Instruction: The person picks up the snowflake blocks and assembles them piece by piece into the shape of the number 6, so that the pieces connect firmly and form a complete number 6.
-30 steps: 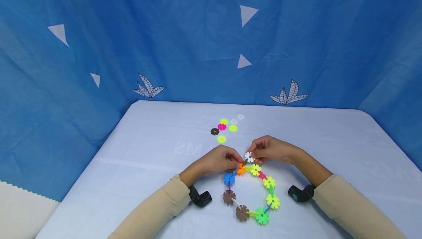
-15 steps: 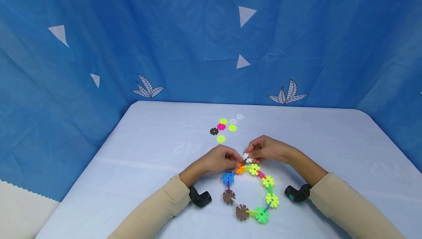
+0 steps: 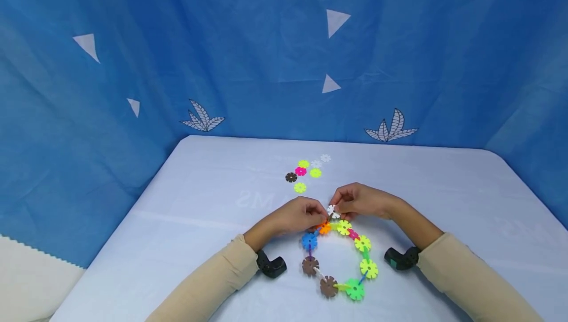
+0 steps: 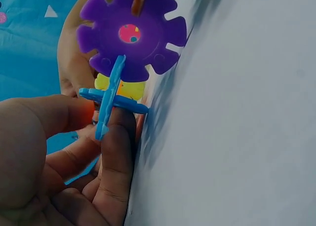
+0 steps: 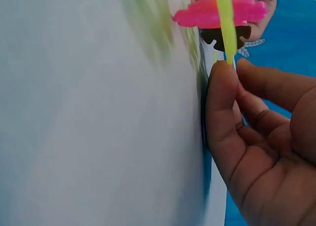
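Observation:
A ring of interlocking notched plastic discs lies on the table, with a blue disc, a brown disc and a green disc among them. At its far side my left hand pinches an orange disc. My right hand holds a white disc between thumb and fingers, just above the orange one. Edge-on blue discs and a purple disc show close in front of the left fingers in the left wrist view. The right wrist view has a pink disc crossed by a yellow disc.
Loose discs lie farther back on the white table, including a dark brown disc, a pink disc and several yellow and white ones. A blue curtain rises behind the table's far edge.
The right hand has brought the white disc slightly left, closer over the orange disc. My left hand keeps its grip, and the ring stays nearly where it was.

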A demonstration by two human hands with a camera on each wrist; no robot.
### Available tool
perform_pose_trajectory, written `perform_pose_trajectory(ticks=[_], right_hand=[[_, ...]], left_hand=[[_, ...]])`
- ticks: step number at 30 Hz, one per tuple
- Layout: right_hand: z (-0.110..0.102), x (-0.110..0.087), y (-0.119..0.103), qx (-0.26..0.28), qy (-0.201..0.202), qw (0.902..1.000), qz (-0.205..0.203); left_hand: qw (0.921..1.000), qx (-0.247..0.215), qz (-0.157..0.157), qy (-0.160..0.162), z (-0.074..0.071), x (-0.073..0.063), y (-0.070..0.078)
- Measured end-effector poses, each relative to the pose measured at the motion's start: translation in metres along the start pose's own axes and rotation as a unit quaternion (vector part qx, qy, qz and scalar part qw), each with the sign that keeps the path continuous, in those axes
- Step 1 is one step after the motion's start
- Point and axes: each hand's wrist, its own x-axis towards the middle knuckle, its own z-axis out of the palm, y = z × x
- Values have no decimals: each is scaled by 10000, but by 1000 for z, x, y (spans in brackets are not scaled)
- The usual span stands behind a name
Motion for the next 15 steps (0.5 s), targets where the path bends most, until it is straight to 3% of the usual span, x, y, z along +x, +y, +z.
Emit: perform_pose_trajectory(ticks=[4,9,12,15], right_hand=[[-4,3,-2,-153,-145,9998,12],[-13,12,-9,-985,180,9950,-34],[-19,22,-17,-1825,451,9814,-393],[-22,35,-27,-2762,663,9558,-757]], left_hand=[[9999,95,-38,47,0,0,0],[9998,158,-71,15,-1,1,-1],[9999,109,-121,2,-2,2,-2],[9999,43,-143,24,-3,2,-2]])
